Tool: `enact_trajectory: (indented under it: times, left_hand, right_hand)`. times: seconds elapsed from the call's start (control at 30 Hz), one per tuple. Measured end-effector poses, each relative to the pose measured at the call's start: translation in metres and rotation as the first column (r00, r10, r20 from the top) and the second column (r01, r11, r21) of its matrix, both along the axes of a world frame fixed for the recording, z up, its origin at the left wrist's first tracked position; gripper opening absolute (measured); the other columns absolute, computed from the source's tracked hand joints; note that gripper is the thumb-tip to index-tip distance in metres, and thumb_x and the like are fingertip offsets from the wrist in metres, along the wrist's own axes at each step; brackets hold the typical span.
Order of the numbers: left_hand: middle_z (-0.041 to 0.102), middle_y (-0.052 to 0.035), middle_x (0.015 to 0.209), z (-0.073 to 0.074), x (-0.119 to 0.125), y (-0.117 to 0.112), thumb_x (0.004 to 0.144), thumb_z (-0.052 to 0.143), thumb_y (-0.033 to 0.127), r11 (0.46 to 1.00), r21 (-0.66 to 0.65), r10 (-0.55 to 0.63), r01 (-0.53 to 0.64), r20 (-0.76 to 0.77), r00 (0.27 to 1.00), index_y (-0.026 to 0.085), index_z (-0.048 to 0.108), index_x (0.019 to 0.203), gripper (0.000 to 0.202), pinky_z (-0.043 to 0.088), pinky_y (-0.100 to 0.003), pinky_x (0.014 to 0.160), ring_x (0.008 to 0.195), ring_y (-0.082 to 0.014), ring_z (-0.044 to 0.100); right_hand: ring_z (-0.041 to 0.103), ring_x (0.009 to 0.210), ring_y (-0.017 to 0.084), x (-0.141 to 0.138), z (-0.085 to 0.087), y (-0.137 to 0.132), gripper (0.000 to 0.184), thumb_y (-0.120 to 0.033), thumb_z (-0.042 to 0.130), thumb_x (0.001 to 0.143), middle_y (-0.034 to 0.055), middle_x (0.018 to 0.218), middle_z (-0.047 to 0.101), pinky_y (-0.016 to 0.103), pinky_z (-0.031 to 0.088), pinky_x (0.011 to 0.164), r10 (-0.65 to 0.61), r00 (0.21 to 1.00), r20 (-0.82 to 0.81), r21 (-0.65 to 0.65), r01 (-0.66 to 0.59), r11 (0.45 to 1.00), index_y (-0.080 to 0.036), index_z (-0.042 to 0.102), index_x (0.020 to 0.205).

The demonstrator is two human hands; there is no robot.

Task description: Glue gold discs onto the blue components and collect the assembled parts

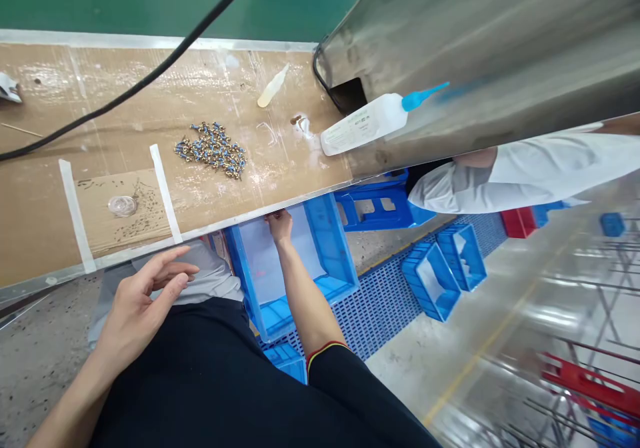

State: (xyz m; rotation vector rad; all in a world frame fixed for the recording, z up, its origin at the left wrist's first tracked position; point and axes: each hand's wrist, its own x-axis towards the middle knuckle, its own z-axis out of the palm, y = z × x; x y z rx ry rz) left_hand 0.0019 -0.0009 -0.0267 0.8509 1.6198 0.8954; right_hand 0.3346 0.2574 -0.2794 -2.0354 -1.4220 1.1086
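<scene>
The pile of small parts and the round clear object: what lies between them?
In the head view, a tape strip and dark marks lie between the pile and the round object.

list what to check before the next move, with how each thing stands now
1. Left hand free: ok, fingers apart, nothing seen in it.
2. Right hand grip: cannot tell, its fingertips are partly hidden at the bench edge.
3. Pile of small parts gathered: ok, one loose heap.
4. Black cable off the pile: ok, it runs to the left.
5. Clear round item between the white tape strips: ok.
</scene>
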Motion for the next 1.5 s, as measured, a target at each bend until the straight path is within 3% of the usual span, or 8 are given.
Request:
enact_trajectory:
  times: [0.43,0.77,0.87,0.97,1.07,1.13,1.27,1.5]
  left_hand:
    - [0.091,-0.005,0.125,-0.004,-0.009,-0.003,0.109,0.078,0.065,0.998,-0.036,0.055,-0.053,0.054,0.997,0.031,0.074,0.154,0.056,0.069,-0.034,0.101,0.106,-0.0242,0.088]
    - [0.09,-0.004,0.128,-0.013,-0.022,-0.012,0.109,0.077,0.068,0.995,-0.056,0.082,-0.079,0.048,0.995,0.035,0.075,0.157,0.057,0.066,-0.032,0.092,0.112,-0.0253,0.087]
    - [0.09,-0.0038,0.129,-0.017,-0.027,-0.016,0.108,0.078,0.069,0.991,-0.063,0.12,-0.116,0.064,0.991,0.035,0.076,0.154,0.057,0.066,-0.033,0.099,0.114,-0.0256,0.087]
    - [0.09,-0.0049,0.129,-0.021,-0.03,-0.018,0.107,0.079,0.07,0.989,-0.068,0.138,-0.132,0.094,0.986,0.034,0.078,0.152,0.058,0.068,-0.036,0.105,0.118,-0.0273,0.087]
    - [0.091,-0.0058,0.128,-0.018,-0.032,-0.018,0.106,0.079,0.071,0.992,-0.054,0.119,-0.115,0.079,0.99,0.033,0.081,0.149,0.057,0.07,-0.036,0.101,0.118,-0.0284,0.088]
    - [0.091,-0.0055,0.127,-0.013,-0.035,-0.021,0.107,0.079,0.07,0.994,-0.031,0.11,-0.108,0.047,0.993,0.033,0.082,0.146,0.054,0.071,-0.035,0.098,0.115,-0.0281,0.088]
    - [0.092,-0.0061,0.124,0.001,-0.05,-0.041,0.106,0.08,0.069,0.975,0.024,0.222,-0.221,-0.034,0.974,0.032,0.085,0.139,0.05,0.072,-0.039,0.106,0.112,-0.0292,0.089]
    - [0.092,-0.0013,0.12,0.025,-0.076,-0.097,0.096,0.09,0.071,0.76,-0.02,0.638,-0.649,-0.164,0.752,0.034,0.087,0.129,0.049,0.067,-0.059,0.125,0.114,-0.0331,0.087]
  right_hand:
    - [0.08,0.114,0.027,0.004,-0.014,0.004,0.038,-0.05,0.083,0.111,0.0072,0.132,0.08,0.045,0.072,0.099,0.065,0.984,0.167,-0.106,-0.048,0.993,-0.017,0.078,0.13]
    - [0.066,0.068,0.016,-0.004,0.048,-0.025,0.052,-0.067,0.069,0.113,-0.0018,0.079,0.069,0.03,0.057,0.067,-0.095,0.994,0.059,0.196,0.082,0.977,-0.02,0.069,0.09]
    - [0.047,0.054,0.015,-0.008,0.094,-0.049,0.066,-0.082,0.041,0.114,-0.007,0.063,0.048,0.029,0.041,0.054,-0.175,0.985,-0.011,0.411,0.164,0.897,-0.028,0.055,0.079]
    - [0.047,0.056,0.015,-0.031,0.144,-0.063,0.06,-0.078,0.046,0.114,-0.0075,0.065,0.048,0.03,0.045,0.06,-0.121,0.99,-0.066,0.534,0.137,0.835,-0.028,0.059,0.083]
    - [0.07,0.079,0.019,-0.078,0.184,-0.053,0.039,-0.061,0.07,0.113,-0.001,0.082,0.071,0.034,0.057,0.079,0.222,0.974,-0.038,0.585,-0.158,0.795,-0.026,0.076,0.096]
    - [0.077,0.097,0.022,-0.117,0.202,-0.036,0.022,-0.046,0.072,0.114,0.0031,0.102,0.082,0.037,0.061,0.09,0.497,0.867,0.046,0.632,-0.41,0.658,-0.028,0.083,0.108]
    - [0.077,0.121,0.028,-0.183,0.217,0.001,0.022,-0.028,0.063,0.116,0.0074,0.127,0.085,0.046,0.06,0.109,0.673,0.674,0.304,0.62,-0.677,0.397,-0.029,0.083,0.122]
    - [0.072,0.113,0.032,-0.226,0.218,0.025,0.025,-0.028,0.059,0.116,0.0109,0.114,0.081,0.047,0.058,0.105,0.645,0.541,0.54,0.443,-0.834,0.329,-0.024,0.083,0.113]
